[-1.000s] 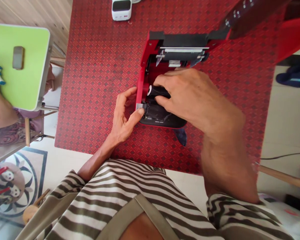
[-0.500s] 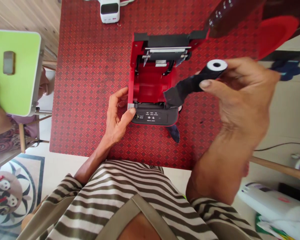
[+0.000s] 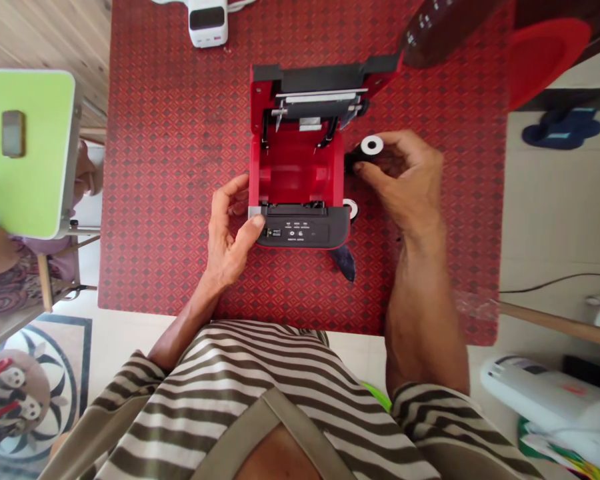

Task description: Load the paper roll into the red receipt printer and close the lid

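Note:
A red and black label printer [image 3: 300, 173] stands on the table with its lid [image 3: 320, 80] raised, and its red inner bay shows nothing in it. My left hand [image 3: 230, 230] grips the printer's front left corner, thumb on the dark control panel and fingers along the side. Just right of the printer, my right hand [image 3: 410, 180] pinches a black ribbon roll [image 3: 371, 145] with a white end and a hollow core. Another white-ended roll [image 3: 351, 209] sits against the printer's right side, partly hidden. A dark strip [image 3: 345, 263] pokes out from under the front.
A white device with a dark screen [image 3: 208, 23] and cables lies at the table's far edge. A dark brown object [image 3: 440, 30] and a red round thing [image 3: 550, 60] are at upper right. On the left, another person's arm is beside a green table [image 3: 35, 187] bearing a phone [image 3: 13, 133].
My right hand has moved left and down with the ribbon roll, from above the table to beside the printer. The ribbon's loose end has left the printer's front. My left hand keeps its grip.

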### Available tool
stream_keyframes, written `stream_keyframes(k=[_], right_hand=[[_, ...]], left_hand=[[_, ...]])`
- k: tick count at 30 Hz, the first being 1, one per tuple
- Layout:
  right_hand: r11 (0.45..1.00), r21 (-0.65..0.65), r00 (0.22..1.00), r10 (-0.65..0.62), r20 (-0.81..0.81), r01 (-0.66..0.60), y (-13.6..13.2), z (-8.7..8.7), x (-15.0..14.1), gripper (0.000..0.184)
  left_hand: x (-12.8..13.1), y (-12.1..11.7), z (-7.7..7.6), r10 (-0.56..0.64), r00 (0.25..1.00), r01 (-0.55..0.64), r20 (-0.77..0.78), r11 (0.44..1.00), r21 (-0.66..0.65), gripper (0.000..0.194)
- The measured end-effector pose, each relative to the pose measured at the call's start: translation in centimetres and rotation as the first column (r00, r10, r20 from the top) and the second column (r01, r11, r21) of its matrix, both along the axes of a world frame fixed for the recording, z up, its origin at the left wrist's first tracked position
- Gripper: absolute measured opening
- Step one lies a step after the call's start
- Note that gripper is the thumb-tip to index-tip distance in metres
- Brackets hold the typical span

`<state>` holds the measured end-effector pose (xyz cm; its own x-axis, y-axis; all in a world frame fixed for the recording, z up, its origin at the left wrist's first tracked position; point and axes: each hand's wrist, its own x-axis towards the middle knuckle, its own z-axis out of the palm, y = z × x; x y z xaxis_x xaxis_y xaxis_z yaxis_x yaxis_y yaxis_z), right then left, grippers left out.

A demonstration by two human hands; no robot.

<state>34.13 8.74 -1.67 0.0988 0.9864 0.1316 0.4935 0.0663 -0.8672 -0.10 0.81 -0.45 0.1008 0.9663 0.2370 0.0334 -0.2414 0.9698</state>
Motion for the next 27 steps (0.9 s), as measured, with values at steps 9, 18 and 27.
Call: stream_keyframes(k=[9,18,27], right_hand=[[0.996,-0.025,0.996,-0.085,0.011,0.085,-1.6,1.5,0.4,0.051],[0.970,-0.216,0.990,0.092,-0.107,-0.113,-8.9,3.5,-0.3,0.053],[0.974,-0.195,0.990,0.095,-0.106,-0.115,-8.2,2.5,-1.8,0.033]], left_hand=[[0.0,0.1,0.1,-0.002,1.000,0.002,0.004,1.000,0.004,0.070],[0.0,-0.1,0.5,-0.004,1.000,0.005,0.012,0.999,-0.033,0.071],[-0.1,0.4,-0.3,-0.005,1.000,0.006,-0.006,0.998,0.059,0.070]])
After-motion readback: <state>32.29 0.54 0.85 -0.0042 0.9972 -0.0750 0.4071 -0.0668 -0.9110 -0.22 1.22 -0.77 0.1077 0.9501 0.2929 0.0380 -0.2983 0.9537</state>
